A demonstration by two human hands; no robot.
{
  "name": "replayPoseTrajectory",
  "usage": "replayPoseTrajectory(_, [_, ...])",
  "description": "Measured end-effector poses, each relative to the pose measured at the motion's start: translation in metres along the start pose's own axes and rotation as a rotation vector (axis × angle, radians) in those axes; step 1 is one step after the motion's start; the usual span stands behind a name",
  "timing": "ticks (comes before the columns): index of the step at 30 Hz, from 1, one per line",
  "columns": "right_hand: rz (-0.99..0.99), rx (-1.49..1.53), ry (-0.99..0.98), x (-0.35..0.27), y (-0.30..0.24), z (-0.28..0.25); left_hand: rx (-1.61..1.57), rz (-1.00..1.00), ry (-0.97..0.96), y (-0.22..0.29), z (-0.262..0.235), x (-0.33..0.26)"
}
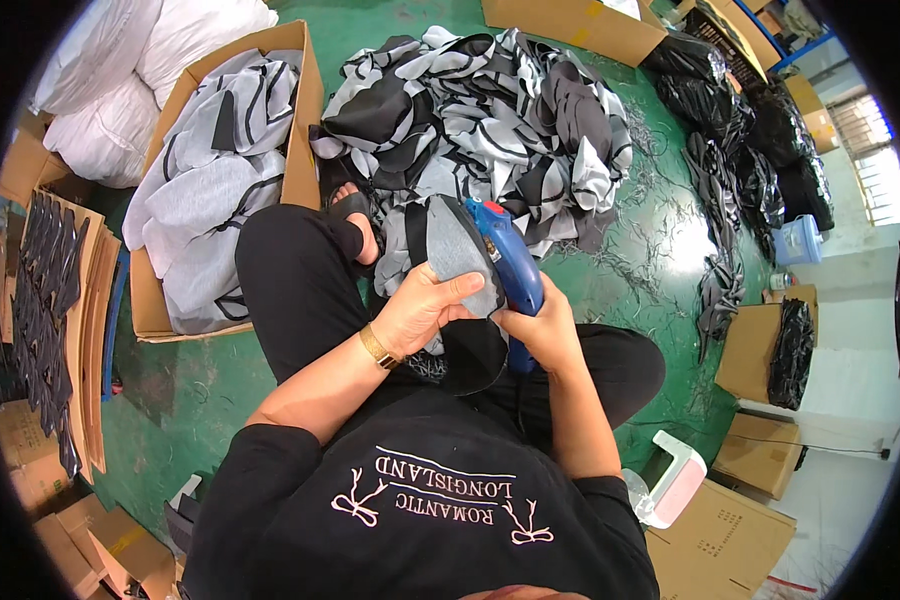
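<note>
My left hand (417, 308) pinches a grey, pointed piece of fabric (451, 240), its thumb lying on top. A gold-coloured band circles that wrist. Wrapped in my right hand (548, 328) is a blue handheld electric cutter (511, 252) with a red part at its front end. The cutter's head lies right beside the fabric's edge; whether its blade touches the cloth is hidden. Black material (475, 355) hangs below my hands. Beyond them lies a large heap of grey and black fabric pieces (490, 125) on the floor.
A cardboard box (303, 150) of grey fabric stands at my left, with white sacks (195, 40) behind it. Thread-like scraps (660, 250) litter the green floor. Black plastic bags (700, 105) line the right wall. A pink and white stool-like object (670, 482) is near right.
</note>
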State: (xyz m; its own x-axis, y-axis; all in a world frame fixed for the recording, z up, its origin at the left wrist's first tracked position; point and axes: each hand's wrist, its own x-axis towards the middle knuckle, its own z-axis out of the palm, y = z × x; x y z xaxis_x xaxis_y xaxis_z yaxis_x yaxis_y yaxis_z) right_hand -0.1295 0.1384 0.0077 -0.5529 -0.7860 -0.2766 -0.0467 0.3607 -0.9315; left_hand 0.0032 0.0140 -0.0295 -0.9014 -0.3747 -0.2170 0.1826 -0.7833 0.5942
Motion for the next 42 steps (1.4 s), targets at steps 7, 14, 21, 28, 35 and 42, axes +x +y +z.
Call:
replayPoseTrajectory(7, [0.017, 0.139, -0.073, 0.005, 0.006, -0.012, 0.309, 0.116, 0.101, 0.011, 0.004, 0.003])
replayPoseTrajectory(14, [0.080, 0.321, -0.080, -0.039, 0.010, -0.046, 0.138, 0.223, 0.332, 0.017, -0.003, 0.013])
replayPoseTrajectory(21, [0.183, 0.155, -0.130, -0.061, 0.025, -0.037, 0.087, 0.276, 0.337, 0.019, 0.007, 0.017])
replayPoseTrajectory(28, [0.165, 0.091, -0.106, -0.059, 0.026, -0.034, 0.126, 0.323, 0.327, 0.019, 0.012, 0.016])
replayPoseTrajectory(35, [0.091, 0.096, -0.076, -0.059, 0.029, -0.034, 0.143, 0.280, 0.353, 0.013, 0.011, 0.014])
replayPoseTrajectory(42, [0.119, 0.073, -0.083, -0.061, 0.031, -0.036, 0.109, 0.306, 0.349, 0.015, 0.013, 0.016])
